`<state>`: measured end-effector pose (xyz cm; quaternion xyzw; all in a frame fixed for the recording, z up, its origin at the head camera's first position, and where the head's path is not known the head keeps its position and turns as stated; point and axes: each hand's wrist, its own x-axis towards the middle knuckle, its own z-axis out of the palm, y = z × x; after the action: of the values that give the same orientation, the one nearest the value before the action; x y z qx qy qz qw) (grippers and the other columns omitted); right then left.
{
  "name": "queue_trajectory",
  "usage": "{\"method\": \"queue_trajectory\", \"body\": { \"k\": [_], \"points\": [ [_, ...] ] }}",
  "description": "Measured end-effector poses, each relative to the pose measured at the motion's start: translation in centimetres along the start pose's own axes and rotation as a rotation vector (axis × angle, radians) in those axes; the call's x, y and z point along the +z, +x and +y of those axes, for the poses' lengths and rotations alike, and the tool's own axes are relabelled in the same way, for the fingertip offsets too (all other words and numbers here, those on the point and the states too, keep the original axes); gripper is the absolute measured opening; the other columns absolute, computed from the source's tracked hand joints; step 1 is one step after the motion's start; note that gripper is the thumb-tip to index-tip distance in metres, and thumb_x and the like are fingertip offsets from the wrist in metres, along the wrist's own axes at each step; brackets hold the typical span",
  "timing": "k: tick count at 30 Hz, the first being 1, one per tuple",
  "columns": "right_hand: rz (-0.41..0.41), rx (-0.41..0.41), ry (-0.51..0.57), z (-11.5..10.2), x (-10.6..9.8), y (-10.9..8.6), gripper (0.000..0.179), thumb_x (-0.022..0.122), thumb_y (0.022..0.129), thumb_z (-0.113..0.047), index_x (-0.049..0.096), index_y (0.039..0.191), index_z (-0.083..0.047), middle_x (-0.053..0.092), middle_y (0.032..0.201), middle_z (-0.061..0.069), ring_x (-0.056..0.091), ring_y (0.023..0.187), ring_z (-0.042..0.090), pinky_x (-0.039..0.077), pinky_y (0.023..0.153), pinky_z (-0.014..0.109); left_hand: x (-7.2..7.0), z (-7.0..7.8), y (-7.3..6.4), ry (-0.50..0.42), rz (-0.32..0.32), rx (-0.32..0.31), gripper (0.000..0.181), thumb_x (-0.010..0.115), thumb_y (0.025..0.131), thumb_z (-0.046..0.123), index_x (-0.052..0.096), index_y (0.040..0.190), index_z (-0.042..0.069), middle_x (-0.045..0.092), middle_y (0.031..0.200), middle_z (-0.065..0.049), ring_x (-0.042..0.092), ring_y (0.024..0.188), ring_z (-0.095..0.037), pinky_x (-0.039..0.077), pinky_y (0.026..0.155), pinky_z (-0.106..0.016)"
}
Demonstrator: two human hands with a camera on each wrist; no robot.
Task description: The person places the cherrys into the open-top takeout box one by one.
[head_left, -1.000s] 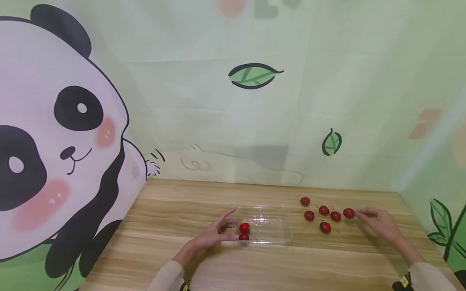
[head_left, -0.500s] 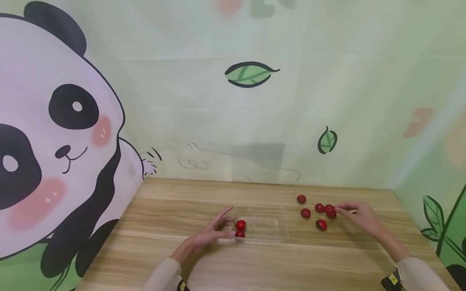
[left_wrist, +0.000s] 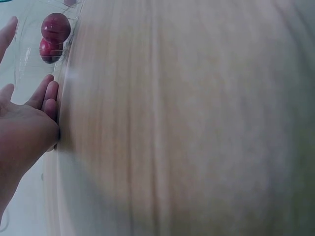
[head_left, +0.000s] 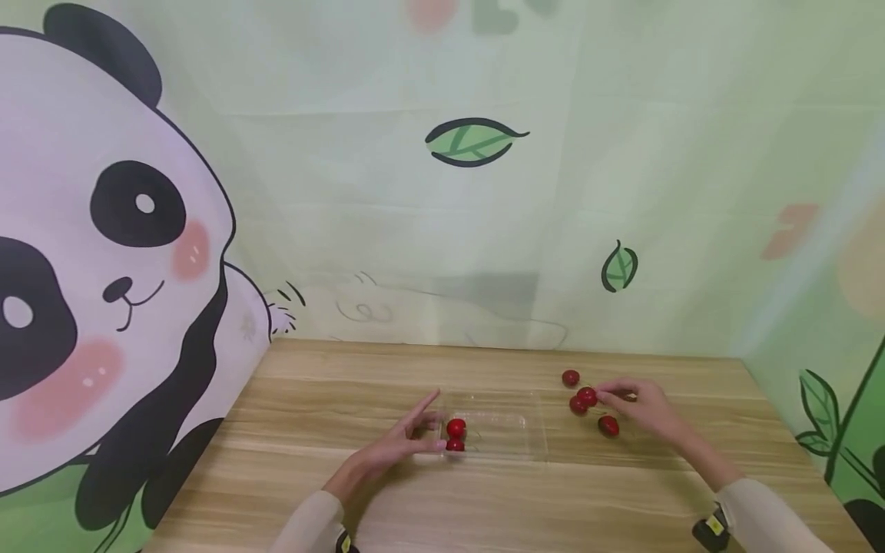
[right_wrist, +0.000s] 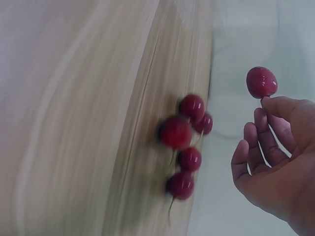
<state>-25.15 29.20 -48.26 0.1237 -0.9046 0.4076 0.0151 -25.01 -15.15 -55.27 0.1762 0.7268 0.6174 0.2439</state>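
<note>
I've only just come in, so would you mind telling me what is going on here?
At a wooden table, a person's right hand pinches one cherry by its stem, held up off the surface, while five other cherries lie on the wood. The left hand is at the left end of a clear plastic box, with at least two cherries inside that end. The held cherry is to the right of the box, not yet over it.

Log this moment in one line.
right hand: pinches cherry by stem, raised; left hand: at clear container; inside: two cherries; table: five loose cherries
</note>
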Motion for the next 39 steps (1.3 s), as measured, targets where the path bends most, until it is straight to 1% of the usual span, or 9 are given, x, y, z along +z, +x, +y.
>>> {"method": "queue_trajectory", "body": {
  "k": [3, 8, 11, 15, 21, 29, 33, 36, 39],
  "points": [
    [-0.017, -0.013, 0.002, -1.1, 0.9, 0.4, 0.022, 0.069, 0.098, -0.018, 0.075, 0.109, 0.000, 0.077, 0.106, 0.015, 0.066, 0.090, 0.004, 0.054, 0.078, 0.018, 0.0, 0.1, -0.1, 0.002, -0.004, -0.006, 0.094, 0.070, 0.096, 0.018, 0.007, 0.166, 0.028, 0.033, 0.164, -0.019, 0.030, 0.150, -0.040, 0.019, 0.122, -0.066],
    [-0.049, -0.024, 0.038, -2.5, 2.3, 1.2, 0.021, 0.069, 0.098, -0.018, 0.076, 0.109, -0.001, 0.077, 0.105, 0.014, 0.063, 0.088, 0.004, 0.054, 0.077, 0.020, 0.0, 0.1, -0.2, 0.012, -0.005, 0.001, 0.093, 0.070, 0.096, 0.018, 0.008, 0.166, 0.026, 0.034, 0.163, -0.021, 0.032, 0.148, -0.040, 0.021, 0.122, -0.066],
    [-0.071, -0.035, 0.066, -3.1, 2.9, 1.6, 0.021, 0.069, 0.098, -0.017, 0.075, 0.110, -0.001, 0.076, 0.106, 0.014, 0.064, 0.088, 0.006, 0.054, 0.076, 0.020, -0.1, 0.0, -0.1, 0.014, -0.009, -0.002, 0.091, 0.069, 0.097, 0.019, 0.010, 0.166, 0.028, 0.034, 0.163, -0.020, 0.031, 0.148, -0.039, 0.020, 0.122, -0.066],
    [-0.086, -0.064, 0.097, -3.6, 3.7, 2.1, 0.021, 0.069, 0.097, -0.017, 0.076, 0.109, 0.000, 0.076, 0.106, 0.015, 0.068, 0.089, 0.012, 0.056, 0.075, 0.021, -0.1, 0.0, -0.1, 0.011, -0.013, -0.014, 0.089, 0.069, 0.098, 0.020, 0.012, 0.166, 0.029, 0.032, 0.164, -0.019, 0.029, 0.150, -0.039, 0.018, 0.122, -0.066],
    [-0.099, -0.095, 0.121, -4.5, 5.2, 2.8, 0.019, 0.070, 0.097, -0.015, 0.076, 0.106, 0.000, 0.076, 0.100, 0.013, 0.069, 0.085, 0.009, 0.056, 0.073, 0.021, -0.1, 0.2, -0.2, 0.015, -0.007, -0.015, 0.091, 0.070, 0.096, 0.020, 0.012, 0.166, 0.025, 0.032, 0.164, -0.020, 0.029, 0.150, -0.040, 0.017, 0.122, -0.067],
    [-0.153, -0.104, 0.135, -6.4, 7.1, 3.7, 0.019, 0.069, 0.098, -0.014, 0.077, 0.106, 0.000, 0.077, 0.100, 0.019, 0.069, 0.085, 0.014, 0.055, 0.072, 0.020, -0.2, 0.2, -0.2, 0.015, -0.022, -0.010, 0.095, 0.071, 0.096, 0.020, 0.008, 0.166, 0.027, 0.033, 0.163, -0.021, 0.028, 0.150, -0.042, 0.017, 0.122, -0.068],
    [-0.145, -0.111, 0.159, -7.0, 8.2, 4.1, 0.019, 0.069, 0.098, -0.014, 0.076, 0.107, 0.000, 0.077, 0.100, 0.020, 0.069, 0.085, 0.015, 0.055, 0.070, 0.019, -0.3, 0.2, -0.2, 0.023, -0.025, -0.014, 0.095, 0.071, 0.096, 0.021, 0.008, 0.166, 0.029, 0.033, 0.164, -0.019, 0.027, 0.151, -0.041, 0.016, 0.122, -0.068],
    [-0.144, -0.114, 0.184, -7.1, 9.0, 4.4, 0.019, 0.068, 0.097, -0.013, 0.076, 0.107, 0.001, 0.076, 0.101, 0.020, 0.069, 0.085, 0.015, 0.055, 0.070, 0.019, -0.3, 0.2, -0.1, 0.026, -0.027, -0.005, 0.095, 0.071, 0.096, 0.020, 0.008, 0.166, 0.027, 0.033, 0.163, -0.019, 0.028, 0.150, -0.041, 0.018, 0.122, -0.067],
    [-0.141, -0.104, 0.180, -7.3, 9.7, 4.6, 0.019, 0.068, 0.098, -0.014, 0.076, 0.107, 0.001, 0.077, 0.100, 0.019, 0.069, 0.085, 0.013, 0.056, 0.070, 0.020, -0.2, 0.2, 0.0, 0.023, -0.026, -0.005, 0.095, 0.072, 0.095, 0.020, 0.008, 0.166, 0.027, 0.034, 0.163, -0.019, 0.029, 0.150, -0.040, 0.020, 0.122, -0.065]
  ]
}}
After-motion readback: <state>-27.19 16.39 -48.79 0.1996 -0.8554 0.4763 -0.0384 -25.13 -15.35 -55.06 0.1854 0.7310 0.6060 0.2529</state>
